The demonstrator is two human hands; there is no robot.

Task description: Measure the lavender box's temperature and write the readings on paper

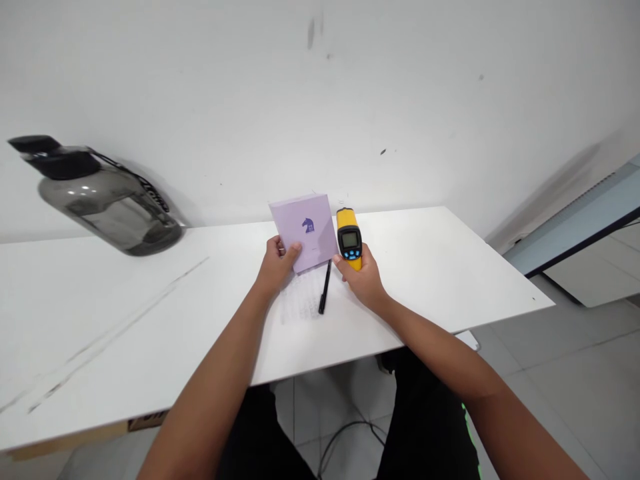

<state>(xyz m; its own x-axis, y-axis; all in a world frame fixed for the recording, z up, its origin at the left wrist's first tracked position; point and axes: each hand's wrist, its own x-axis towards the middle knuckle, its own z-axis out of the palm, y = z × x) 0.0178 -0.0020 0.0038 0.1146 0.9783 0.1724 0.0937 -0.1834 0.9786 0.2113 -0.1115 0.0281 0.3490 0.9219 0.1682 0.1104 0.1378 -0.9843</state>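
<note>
My left hand [281, 263] grips a light purple booklet [315, 243] by its lower left corner, thumb on the cover and fingers behind. A dark horse-head print marks the cover. In my right hand [367, 279] is a yellow and black infrared thermometer [349, 237], its small grey screen and blue buttons facing me. The booklet's right edge is close beside the thermometer. Below them, a black pen [325, 288] lies on a sheet with faint print [299, 300], which the booklet partly covers.
A grey see-through water bottle [110, 200] with a black lid and strap stands at the left on the white marbled table [125, 320]. Behind is a white wall [250, 100]. A black cable [345, 433] lies on the tiled floor beneath.
</note>
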